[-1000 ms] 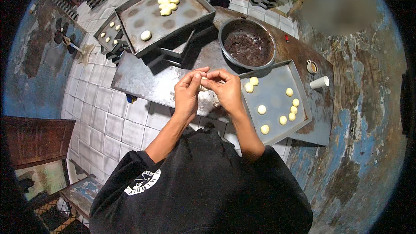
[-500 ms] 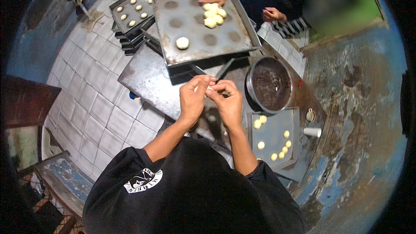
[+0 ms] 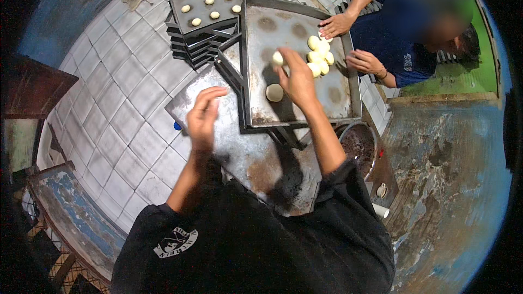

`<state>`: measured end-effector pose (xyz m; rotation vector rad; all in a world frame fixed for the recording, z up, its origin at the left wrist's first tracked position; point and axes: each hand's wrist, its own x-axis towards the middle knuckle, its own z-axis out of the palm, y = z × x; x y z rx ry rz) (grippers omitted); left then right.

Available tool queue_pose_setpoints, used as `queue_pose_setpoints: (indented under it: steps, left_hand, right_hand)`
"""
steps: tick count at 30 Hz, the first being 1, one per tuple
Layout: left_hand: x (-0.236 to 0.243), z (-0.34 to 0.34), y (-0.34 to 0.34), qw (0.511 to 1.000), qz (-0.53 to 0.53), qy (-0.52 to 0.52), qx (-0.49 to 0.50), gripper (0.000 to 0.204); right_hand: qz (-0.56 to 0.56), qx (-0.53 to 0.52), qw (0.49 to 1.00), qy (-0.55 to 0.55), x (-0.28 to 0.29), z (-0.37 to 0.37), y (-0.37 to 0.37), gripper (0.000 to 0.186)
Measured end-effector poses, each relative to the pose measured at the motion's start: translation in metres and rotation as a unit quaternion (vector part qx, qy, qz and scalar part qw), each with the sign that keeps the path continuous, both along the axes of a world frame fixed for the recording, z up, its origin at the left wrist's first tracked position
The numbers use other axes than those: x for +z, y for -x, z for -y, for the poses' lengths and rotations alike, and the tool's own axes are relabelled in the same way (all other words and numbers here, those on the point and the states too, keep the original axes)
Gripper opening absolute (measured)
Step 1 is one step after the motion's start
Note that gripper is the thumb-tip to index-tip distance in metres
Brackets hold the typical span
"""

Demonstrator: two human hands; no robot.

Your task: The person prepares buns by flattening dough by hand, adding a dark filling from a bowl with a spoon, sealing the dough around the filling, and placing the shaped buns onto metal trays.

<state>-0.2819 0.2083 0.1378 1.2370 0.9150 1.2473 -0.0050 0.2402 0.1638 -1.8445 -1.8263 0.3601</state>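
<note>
Over the large baking tray (image 3: 338,110), my right hand (image 3: 297,76) pinches a pale dough ball (image 3: 278,59) between thumb and fingers, a little above the metal. Just below that hand, another dough ball (image 3: 274,93) rests on the tray, partly in shadow. To the right lies a cluster of yellowish dough balls (image 3: 316,56), touching one another. My left hand (image 3: 203,117), slightly blurred, hovers over the metal tabletop (image 3: 218,144) left of the tray, fingers apart and nothing in it.
A co-worker's hand (image 3: 336,24) reaches onto the cluster; their other hand (image 3: 366,62) is by the tray's right edge. A smaller tray of spaced dough balls (image 3: 204,26) tops a stack at back left. A round pan with dark filling (image 3: 358,144) stands right, near a white cup (image 3: 380,210).
My hands have parted: the right moved forward over the large tray with the dough ball, the left drew left and opened. The view shifted, taking the lower-right tray out of sight.
</note>
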Motion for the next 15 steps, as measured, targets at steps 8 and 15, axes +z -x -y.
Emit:
queue_pose_setpoints:
  steps: [8,15]
  left_hand:
    - [-0.062,-0.029,0.116,0.98,-0.041,0.085,0.173,0.018]
    - [-0.061,-0.051,0.108,0.976,0.037,0.107,0.185,0.019]
  right_hand:
    - [0.042,0.02,0.965,0.258,-0.052,-0.106,-0.032,0.066]
    - [0.165,-0.071,0.982,0.061,-0.112,-0.129,0.001,0.078]
